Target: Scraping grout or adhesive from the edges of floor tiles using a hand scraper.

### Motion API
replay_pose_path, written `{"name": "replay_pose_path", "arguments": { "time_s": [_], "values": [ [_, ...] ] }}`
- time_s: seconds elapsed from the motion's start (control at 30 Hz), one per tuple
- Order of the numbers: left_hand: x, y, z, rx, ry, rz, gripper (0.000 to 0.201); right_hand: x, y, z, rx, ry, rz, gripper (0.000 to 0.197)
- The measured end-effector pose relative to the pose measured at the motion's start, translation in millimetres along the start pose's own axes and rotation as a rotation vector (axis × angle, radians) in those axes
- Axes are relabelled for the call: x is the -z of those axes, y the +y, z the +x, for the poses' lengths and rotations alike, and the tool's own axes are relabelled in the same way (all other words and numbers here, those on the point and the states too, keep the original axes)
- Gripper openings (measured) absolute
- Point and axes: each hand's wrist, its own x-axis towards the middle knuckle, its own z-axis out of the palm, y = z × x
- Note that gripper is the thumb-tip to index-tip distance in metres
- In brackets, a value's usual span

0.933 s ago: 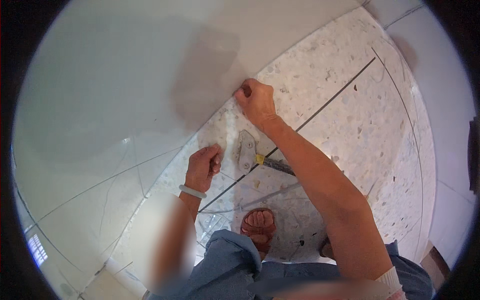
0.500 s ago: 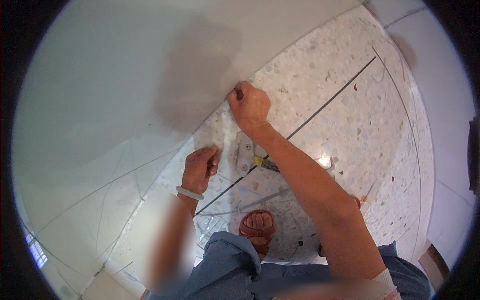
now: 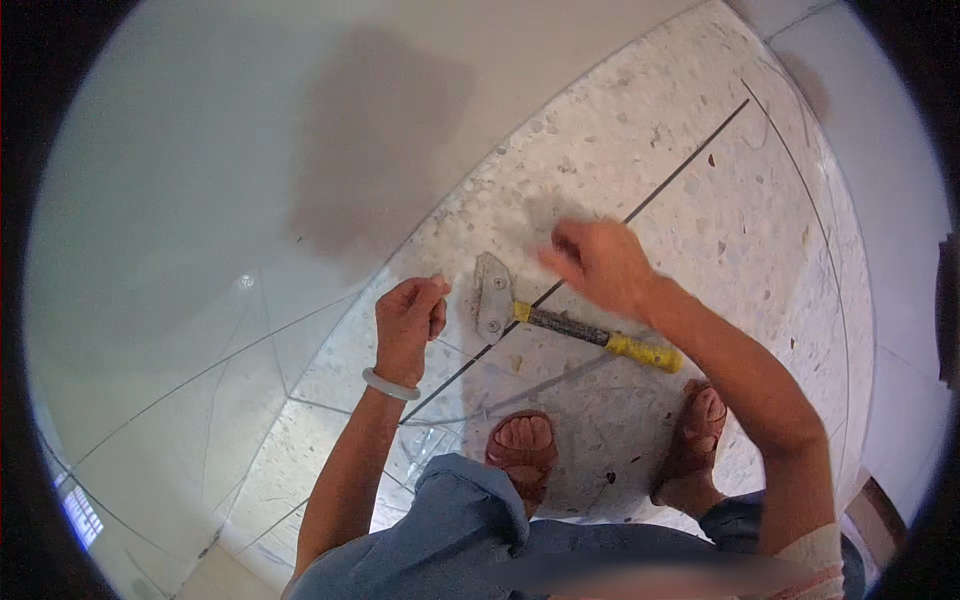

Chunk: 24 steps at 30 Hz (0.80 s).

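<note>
Over the pale speckled terrazzo slab, my left hand (image 3: 408, 318) is closed with its fingertips pinched together. Whatever it may hold is too small to make out. A white bangle (image 3: 391, 386) rings that wrist. My right hand (image 3: 600, 265), slightly blurred, hangs above the slab with fingers curled in; I cannot see what, if anything, is in them. Between and below the hands lies a scraper (image 3: 570, 328), with a flat grey bolted metal head and a black-and-yellow handle. Its head is nearest my left hand, and its handle points toward my right foot.
A long dark line (image 3: 685, 175) crosses the slab diagonally and passes the scraper's head. Smooth grey-white flooring (image 3: 180, 200) borders the slab at upper left. My sandalled feet (image 3: 522, 450) stand at the near side. Small dark bits (image 3: 611, 478) lie about.
My right hand has moved right and nearer, away from the slab's far-left edge, uncovering the scraper's handle. My left hand has shifted only slightly, staying closed.
</note>
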Motion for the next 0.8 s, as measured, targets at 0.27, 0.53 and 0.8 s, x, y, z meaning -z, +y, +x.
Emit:
{"name": "replay_pose_path", "arguments": {
  "time_s": [0.27,0.53,0.8],
  "values": [
    [-39.2,28.0,31.0,-1.088,0.060,1.196,0.029,-39.5,19.6,-91.5,0.321,0.056,-0.236,0.029],
    [-66.2,42.7,41.7,-0.903,-0.080,1.652,0.045,-15.4,21.2,-132.7,0.090,-0.070,-0.058,0.031],
    [-63.6,51.3,36.3,-0.855,-0.137,1.733,0.046,-5.9,52.0,-151.6,-0.145,0.139,0.328,0.038]
  ]
}}
